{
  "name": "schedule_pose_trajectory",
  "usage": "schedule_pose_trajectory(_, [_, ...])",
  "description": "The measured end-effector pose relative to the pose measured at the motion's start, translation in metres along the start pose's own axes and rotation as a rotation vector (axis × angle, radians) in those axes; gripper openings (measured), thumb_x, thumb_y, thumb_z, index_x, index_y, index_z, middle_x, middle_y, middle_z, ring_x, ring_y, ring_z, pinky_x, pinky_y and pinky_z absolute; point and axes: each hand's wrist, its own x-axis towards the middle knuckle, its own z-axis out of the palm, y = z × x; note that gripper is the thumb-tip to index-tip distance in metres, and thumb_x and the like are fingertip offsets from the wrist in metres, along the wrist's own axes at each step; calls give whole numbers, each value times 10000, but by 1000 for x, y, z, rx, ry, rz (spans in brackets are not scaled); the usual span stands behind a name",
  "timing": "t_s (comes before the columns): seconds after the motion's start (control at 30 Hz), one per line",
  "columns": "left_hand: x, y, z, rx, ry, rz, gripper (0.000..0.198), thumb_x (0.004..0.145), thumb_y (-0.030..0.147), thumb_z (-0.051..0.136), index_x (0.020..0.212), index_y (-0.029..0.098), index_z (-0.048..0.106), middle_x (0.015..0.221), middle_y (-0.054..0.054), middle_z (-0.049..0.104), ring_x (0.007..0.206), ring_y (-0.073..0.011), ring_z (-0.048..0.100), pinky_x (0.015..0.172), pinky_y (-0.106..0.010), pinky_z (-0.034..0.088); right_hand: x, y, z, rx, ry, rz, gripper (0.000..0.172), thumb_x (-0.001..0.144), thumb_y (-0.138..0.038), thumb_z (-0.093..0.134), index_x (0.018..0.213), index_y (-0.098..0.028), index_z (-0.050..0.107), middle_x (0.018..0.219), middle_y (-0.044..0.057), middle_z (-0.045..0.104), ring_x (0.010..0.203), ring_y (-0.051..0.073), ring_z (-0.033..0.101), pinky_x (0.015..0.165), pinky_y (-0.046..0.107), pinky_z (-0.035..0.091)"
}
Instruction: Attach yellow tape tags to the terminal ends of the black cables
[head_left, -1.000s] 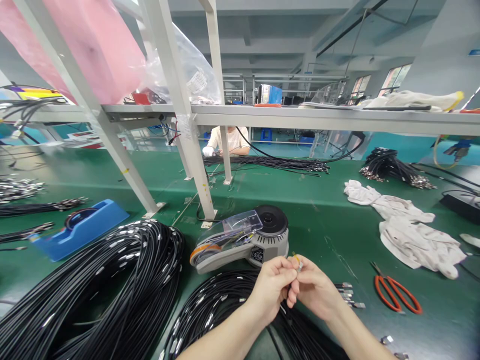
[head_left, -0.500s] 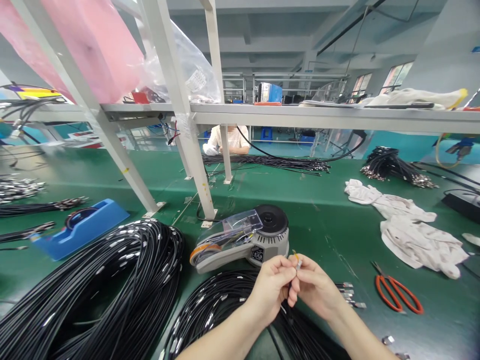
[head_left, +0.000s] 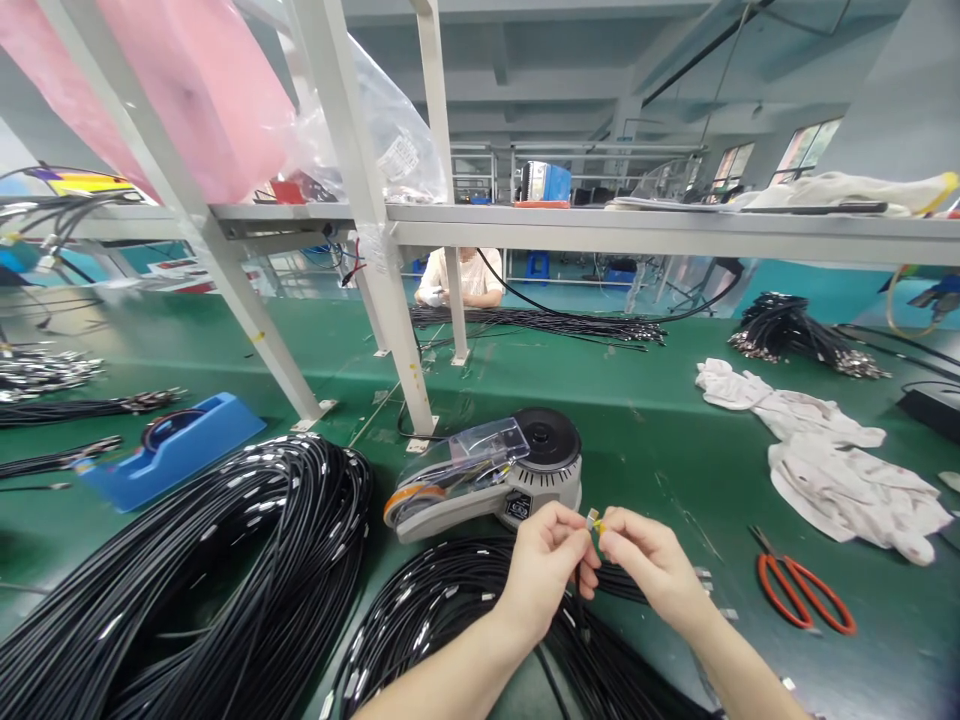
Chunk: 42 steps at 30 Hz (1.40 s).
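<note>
My left hand (head_left: 541, 565) pinches the end of a black cable (head_left: 579, 590) whose small metal connector (head_left: 592, 518) sticks up past the fingertips. Fingers of my right hand (head_left: 654, 562) are closed on a small yellow strip (head_left: 599, 526), apparently tape, right beside the connector. Whether the strip touches the connector is too small to tell. Just behind both hands stands a grey automatic tape dispenser (head_left: 551, 487) with a black round top. Below the left hand lies a coil of black cables (head_left: 427, 590), partly hidden by my forearms.
A larger cable coil (head_left: 300, 500) lies left, by a blue tape holder (head_left: 169, 460). Orange-handled scissors (head_left: 806, 595) and white gloves (head_left: 847, 470) lie right. Shelf posts (head_left: 409, 350) rise behind the dispenser. Across the bench a person (head_left: 469, 280) sits near more cables (head_left: 547, 322).
My right hand has moved slightly right, away from my left, and now pinches the yellow strip beside the connector. The connector shows more clearly above my left fingertips. The view has shifted slightly.
</note>
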Motion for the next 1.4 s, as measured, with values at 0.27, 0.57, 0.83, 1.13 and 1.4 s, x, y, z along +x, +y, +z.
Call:
schedule_pose_trajectory(0.27, [-2,2,0,127,14,18,264,686,378,638,705,149,507,502,22,542,352,-84,470,326,-187,371,2,1,6,-248,5,-103,291,857,-279,457,588,-186,514,588,4,547,586,157,502,610,274,385])
schedule_pose_trajectory(0.57, [-3,1,0,175,18,24,234,703,359,617,714,150,513,508,21,538,357,-80,466,323,-181,370,1,4,6,-303,33,-147,283,852,-241,447,579,-192,503,589,13,551,600,167,500,605,282,373])
schedule_pose_trajectory(0.83, [-2,1,-1,183,7,24,214,717,343,599,717,151,503,513,20,536,362,-80,467,331,-185,374,1,3,7,-335,61,-155,289,849,-230,449,567,-194,501,576,8,542,602,169,502,607,285,375])
schedule_pose_trajectory(1.13, [-4,-1,3,178,-2,25,207,731,335,575,729,148,486,517,29,529,360,-75,464,331,-182,379,0,5,7,-353,86,-167,299,846,-236,448,554,-191,489,560,2,535,585,160,505,597,273,376])
schedule_pose_trajectory(1.4, [-6,1,3,127,-25,6,218,725,323,604,703,159,462,454,67,481,311,-44,388,285,-141,302,-1,-1,9,-357,50,-184,289,852,-245,437,579,-181,502,594,12,536,604,158,500,593,267,376])
